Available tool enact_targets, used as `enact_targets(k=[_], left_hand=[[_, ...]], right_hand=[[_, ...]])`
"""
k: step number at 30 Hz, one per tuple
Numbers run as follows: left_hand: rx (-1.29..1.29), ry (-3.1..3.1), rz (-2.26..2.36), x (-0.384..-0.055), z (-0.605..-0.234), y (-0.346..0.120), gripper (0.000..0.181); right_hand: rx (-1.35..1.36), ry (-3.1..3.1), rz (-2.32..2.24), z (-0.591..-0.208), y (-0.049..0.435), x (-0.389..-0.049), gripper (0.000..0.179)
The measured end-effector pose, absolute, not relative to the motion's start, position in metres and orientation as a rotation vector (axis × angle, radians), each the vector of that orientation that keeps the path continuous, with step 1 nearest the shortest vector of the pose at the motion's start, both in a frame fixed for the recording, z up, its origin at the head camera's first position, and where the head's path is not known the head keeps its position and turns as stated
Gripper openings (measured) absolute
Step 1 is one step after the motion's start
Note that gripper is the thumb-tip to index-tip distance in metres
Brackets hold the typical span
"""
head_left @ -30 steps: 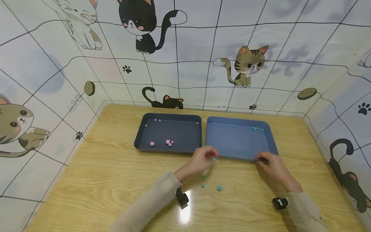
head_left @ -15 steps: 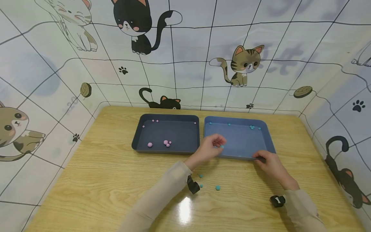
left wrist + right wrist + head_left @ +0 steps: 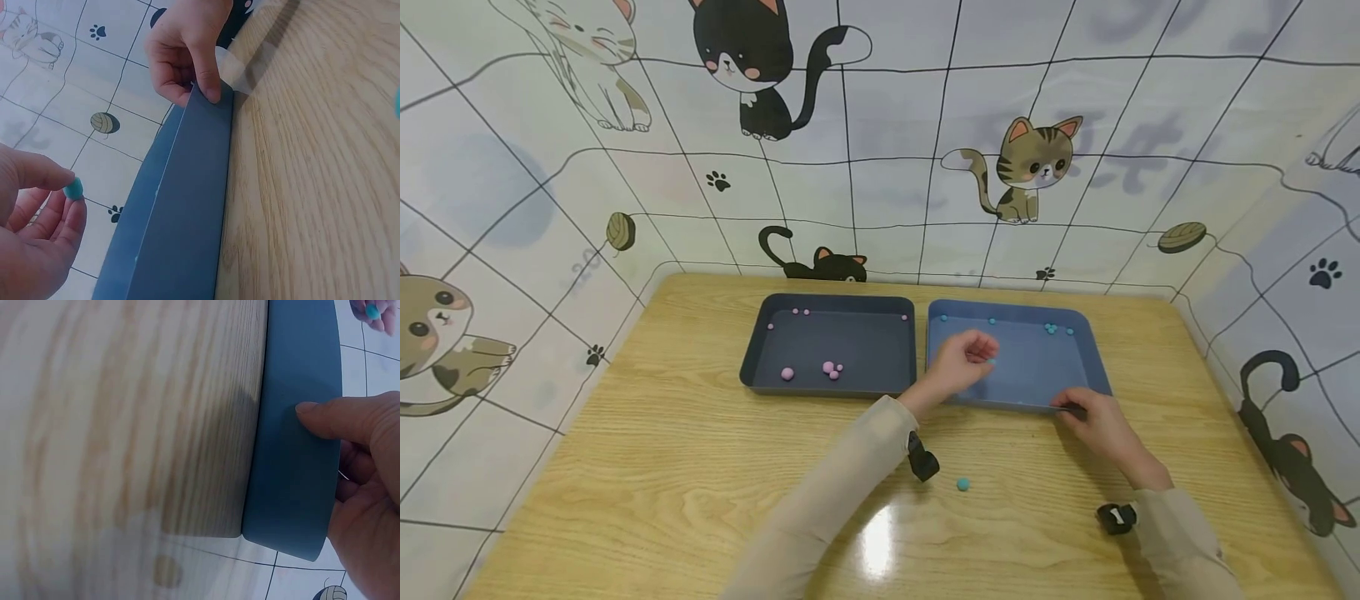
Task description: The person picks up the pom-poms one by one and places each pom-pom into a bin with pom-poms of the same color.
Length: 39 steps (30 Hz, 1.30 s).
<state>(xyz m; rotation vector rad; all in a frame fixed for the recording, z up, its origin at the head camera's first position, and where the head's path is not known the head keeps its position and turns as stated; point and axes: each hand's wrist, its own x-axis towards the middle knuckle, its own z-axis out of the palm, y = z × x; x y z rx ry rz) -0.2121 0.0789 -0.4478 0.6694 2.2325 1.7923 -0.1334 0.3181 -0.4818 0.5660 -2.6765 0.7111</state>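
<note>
My left hand (image 3: 961,362) is over the blue tray (image 3: 1030,362), pinching a small teal ball (image 3: 74,189) between thumb and fingertips. With its thumb on the outer wall and fingers curled inside, my right hand (image 3: 1101,421) grips the tray's near rim close to the right corner. Several teal balls (image 3: 1051,328) lie along the far side inside this tray. On the table, in front of the tray, sits a larger teal ball (image 3: 963,484).
Left of the blue tray stands a dark grey tray (image 3: 857,342) with several pink balls (image 3: 787,374) of mixed sizes. Both trays rest on a wooden table (image 3: 700,467). A cat-print backdrop (image 3: 895,192) rises around its back and sides.
My left hand has carried the teal ball from the near rim forward and right over the blue tray. Its forearm now hides two smaller table balls. My right hand keeps its hold.
</note>
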Motion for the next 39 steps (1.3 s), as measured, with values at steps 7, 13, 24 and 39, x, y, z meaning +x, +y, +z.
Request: enact_targets(k=[7, 13, 24, 39], left_hand=[[0.528, 2.110, 1.899, -0.220, -0.454, 0.090, 0.021], [0.486, 2.077, 1.940, -0.224, -0.457, 0.095, 0.023], [0.447, 2.036, 1.983, -0.223, -0.452, 0.091, 0.022], [0.572, 2.021, 1.934, -0.201, -0.443, 0.049, 0.017]], right_hand=[[0.574, -2.670, 0.717, -0.482, 0.318, -0.132, 0.027], [0.567, -2.679, 0.719, -0.482, 0.317, -0.133, 0.027], [0.577, -2.665, 0.712, -0.483, 0.318, -0.133, 0.029], [0.562, -2.678, 0.704, -0.482, 0.318, -0.132, 0.027]])
